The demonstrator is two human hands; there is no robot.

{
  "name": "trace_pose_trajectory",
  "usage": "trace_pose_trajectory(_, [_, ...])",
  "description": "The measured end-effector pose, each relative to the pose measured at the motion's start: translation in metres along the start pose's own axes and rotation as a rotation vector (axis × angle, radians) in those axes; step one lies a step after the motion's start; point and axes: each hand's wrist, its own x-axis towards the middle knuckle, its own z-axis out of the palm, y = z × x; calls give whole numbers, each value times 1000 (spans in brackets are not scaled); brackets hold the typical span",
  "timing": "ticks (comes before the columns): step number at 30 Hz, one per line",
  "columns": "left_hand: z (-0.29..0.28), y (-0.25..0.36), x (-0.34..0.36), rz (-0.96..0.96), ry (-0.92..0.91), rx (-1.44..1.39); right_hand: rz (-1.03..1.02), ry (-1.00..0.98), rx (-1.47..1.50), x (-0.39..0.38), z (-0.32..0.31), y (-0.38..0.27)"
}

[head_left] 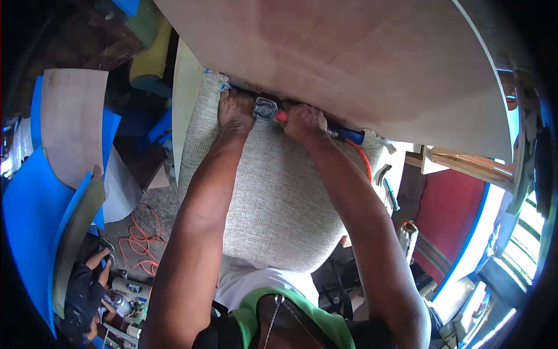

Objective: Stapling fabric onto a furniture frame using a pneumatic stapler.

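My right hand (304, 121) is closed round an air-powered staple gun (265, 108) with a round grey head and a red part beside my fingers. An orange air hose (361, 156) runs from its right end. Left of the tool's head, my left hand (235, 109) presses on the far edge of a padded seat (279, 200) covered in beige woven fabric. My left fingertips dip behind that edge and are hidden. The tool's nose is also out of sight, in the gap between the seat and a large wooden panel (360, 64).
A hammer (390, 192) lies right of the seat. Coiled orange hose (142, 241) is on the floor at left, near blue and wooden curved panels (75, 128). Another person (87, 291) sits low at the lower left. A red striped cloth (447, 215) hangs at right.
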Motion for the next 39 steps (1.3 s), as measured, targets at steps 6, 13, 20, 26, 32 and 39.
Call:
trace_pose_trajectory(6, [-25,10,-2,133,-100,172,-109,29,-33,-78,-56,4])
trace_pose_trajectory(13, [-30,2,-6,14,-67,141,-210,264,206,-262,-104,47])
trace_pose_trajectory(20, [-35,25,1,19,-57,201,725,255,776,-395,12,163])
trace_pose_trajectory(26, [-62,45,-20,82,39,296,742,305,816,-381,105,184])
trace_pose_trajectory(32, [-49,97,-62,319,155,-495,477,308,505,-323,181,193])
trace_pose_trajectory(39, [-49,164,-15,173,-227,-521,453,309,419,-305,239,195])
